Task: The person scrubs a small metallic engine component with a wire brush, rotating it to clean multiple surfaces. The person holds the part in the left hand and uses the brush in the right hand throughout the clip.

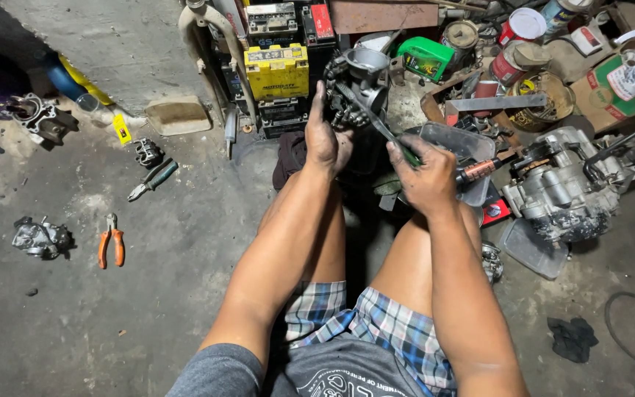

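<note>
I am steadying a grimy grey metal engine part with a round piston top [358,84] with my left hand [326,140], fingers wrapped against it, just above the concrete floor [148,294]. My right hand [426,180] is gripping a long thin metal tool [376,121], pressing its tip into the part. Orange-handled pliers [111,240] are lying well apart.
</note>
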